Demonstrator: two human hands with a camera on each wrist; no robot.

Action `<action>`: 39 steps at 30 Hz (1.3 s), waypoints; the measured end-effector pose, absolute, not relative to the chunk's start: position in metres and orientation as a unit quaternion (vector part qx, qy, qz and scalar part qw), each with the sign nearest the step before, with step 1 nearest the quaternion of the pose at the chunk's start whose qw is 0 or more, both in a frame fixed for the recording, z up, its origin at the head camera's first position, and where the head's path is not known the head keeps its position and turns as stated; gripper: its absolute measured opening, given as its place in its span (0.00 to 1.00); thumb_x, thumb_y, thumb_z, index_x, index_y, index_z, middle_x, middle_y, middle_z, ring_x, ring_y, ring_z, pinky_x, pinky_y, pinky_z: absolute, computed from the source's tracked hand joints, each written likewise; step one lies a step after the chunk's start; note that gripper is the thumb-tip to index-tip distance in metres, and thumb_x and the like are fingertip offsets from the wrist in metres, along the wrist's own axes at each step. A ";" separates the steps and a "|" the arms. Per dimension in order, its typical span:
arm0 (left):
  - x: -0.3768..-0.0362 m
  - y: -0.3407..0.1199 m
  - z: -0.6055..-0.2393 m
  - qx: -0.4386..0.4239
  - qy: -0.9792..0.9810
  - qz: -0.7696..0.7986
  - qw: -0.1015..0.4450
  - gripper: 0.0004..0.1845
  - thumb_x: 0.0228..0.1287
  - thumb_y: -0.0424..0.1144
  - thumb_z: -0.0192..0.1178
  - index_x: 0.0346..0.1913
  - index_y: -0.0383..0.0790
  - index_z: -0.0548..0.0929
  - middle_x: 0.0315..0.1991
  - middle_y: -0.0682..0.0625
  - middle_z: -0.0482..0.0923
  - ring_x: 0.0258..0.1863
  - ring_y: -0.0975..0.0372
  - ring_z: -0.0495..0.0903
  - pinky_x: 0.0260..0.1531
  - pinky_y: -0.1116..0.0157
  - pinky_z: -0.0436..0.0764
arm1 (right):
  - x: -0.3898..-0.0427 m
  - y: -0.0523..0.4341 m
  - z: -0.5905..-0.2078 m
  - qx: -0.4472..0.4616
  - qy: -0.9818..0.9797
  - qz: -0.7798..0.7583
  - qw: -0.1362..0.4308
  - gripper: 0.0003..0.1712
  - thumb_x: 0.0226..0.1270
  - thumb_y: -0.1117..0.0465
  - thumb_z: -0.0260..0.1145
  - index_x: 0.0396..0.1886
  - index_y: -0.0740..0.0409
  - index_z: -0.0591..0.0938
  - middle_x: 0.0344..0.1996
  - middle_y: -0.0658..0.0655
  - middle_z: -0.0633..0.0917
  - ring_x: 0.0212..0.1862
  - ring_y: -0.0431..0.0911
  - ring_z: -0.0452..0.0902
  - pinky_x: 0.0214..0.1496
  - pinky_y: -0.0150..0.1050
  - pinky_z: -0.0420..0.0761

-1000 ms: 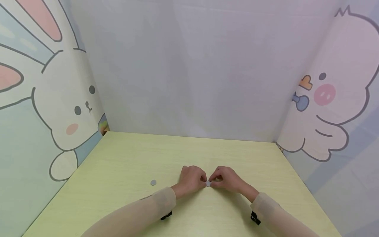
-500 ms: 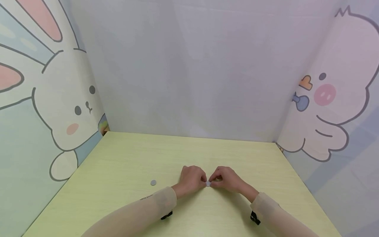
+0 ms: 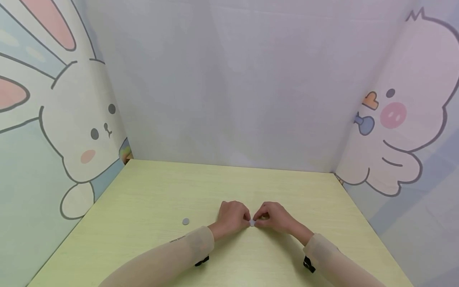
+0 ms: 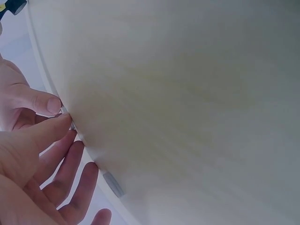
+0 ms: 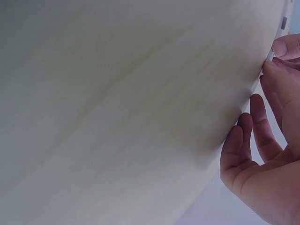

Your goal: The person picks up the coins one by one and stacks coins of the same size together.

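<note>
Two small, flat, round grey discs, coin-like in size, lie on the pale yellow table [image 3: 161, 187]. One grey disc [image 3: 252, 223] is between my hands, its edges partly covered by fingertips. From its left side my left hand [image 3: 232, 216] pinches it with thumb and fingers. My right hand [image 3: 275, 216] pinches the same disc from the right. In the left wrist view, the thumbs meet close to the tabletop and hide most of it. The second grey disc [image 3: 185, 221] rests flat to the left of my left hand, untouched; it also shows as a grey disc [image 4: 113, 184] in the left wrist view.
A plain pale curtain [image 3: 229, 87] stands along the table's back edge. Side curtains carry a printed rabbit [image 3: 79, 119] on the left and a printed chick [image 3: 412, 99] on the right. Black straps [image 3: 309, 264] show under the sleeves.
</note>
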State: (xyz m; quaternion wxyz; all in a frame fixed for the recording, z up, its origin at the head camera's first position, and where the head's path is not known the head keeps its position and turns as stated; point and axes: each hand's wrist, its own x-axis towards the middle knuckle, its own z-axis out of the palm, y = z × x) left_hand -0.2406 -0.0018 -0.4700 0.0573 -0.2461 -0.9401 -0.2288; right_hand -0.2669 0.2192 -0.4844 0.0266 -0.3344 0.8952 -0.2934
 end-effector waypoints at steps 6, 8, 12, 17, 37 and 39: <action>-0.241 -0.002 -0.471 -0.245 -0.940 -0.232 0.056 0.04 0.59 0.42 0.79 0.28 0.54 0.95 0.28 0.65 0.88 0.32 0.69 0.80 0.42 0.56 0.73 | -0.267 0.219 -0.485 -0.334 0.895 -0.294 0.026 0.03 0.65 0.60 0.80 0.37 0.48 0.95 0.33 0.42 0.86 0.37 0.41 0.81 0.42 0.36 0.82; -0.242 -0.002 -0.471 -0.246 -0.939 -0.234 0.057 0.04 0.59 0.42 0.80 0.28 0.54 0.95 0.28 0.65 0.88 0.32 0.69 0.80 0.41 0.56 0.73 | -0.267 0.219 -0.485 -0.333 0.895 -0.294 0.026 0.03 0.65 0.60 0.80 0.37 0.48 0.94 0.33 0.42 0.86 0.37 0.41 0.81 0.42 0.36 0.82; -0.244 -0.002 -0.474 -0.246 -0.940 -0.230 0.063 0.04 0.58 0.44 0.80 0.28 0.55 0.95 0.28 0.66 0.88 0.31 0.70 0.79 0.41 0.58 0.72 | -0.267 0.219 -0.485 -0.332 0.896 -0.293 0.027 0.03 0.65 0.60 0.80 0.38 0.48 0.94 0.33 0.41 0.86 0.38 0.42 0.81 0.42 0.36 0.82; -0.246 -0.002 -0.477 -0.247 -0.939 -0.226 0.073 0.05 0.58 0.44 0.80 0.27 0.56 0.94 0.28 0.67 0.87 0.31 0.71 0.79 0.39 0.58 0.72 | -0.267 0.219 -0.485 -0.332 0.897 -0.292 0.024 0.03 0.65 0.60 0.80 0.37 0.48 0.94 0.33 0.40 0.85 0.38 0.42 0.81 0.42 0.36 0.82; -0.241 -0.005 -0.469 -0.252 -0.937 -0.234 0.053 0.03 0.60 0.43 0.79 0.30 0.53 0.95 0.30 0.64 0.89 0.33 0.69 0.80 0.43 0.56 0.72 | -0.265 0.220 -0.483 -0.330 0.895 -0.299 0.029 0.04 0.65 0.61 0.80 0.39 0.50 0.94 0.34 0.41 0.86 0.39 0.45 0.83 0.43 0.38 0.84; -0.239 -0.006 -0.466 -0.256 -0.937 -0.234 0.048 0.02 0.61 0.42 0.79 0.31 0.53 0.95 0.31 0.63 0.89 0.34 0.69 0.81 0.43 0.56 0.73 | -0.265 0.220 -0.483 -0.330 0.895 -0.298 0.029 0.04 0.66 0.60 0.80 0.39 0.50 0.94 0.34 0.41 0.86 0.39 0.44 0.83 0.43 0.37 0.84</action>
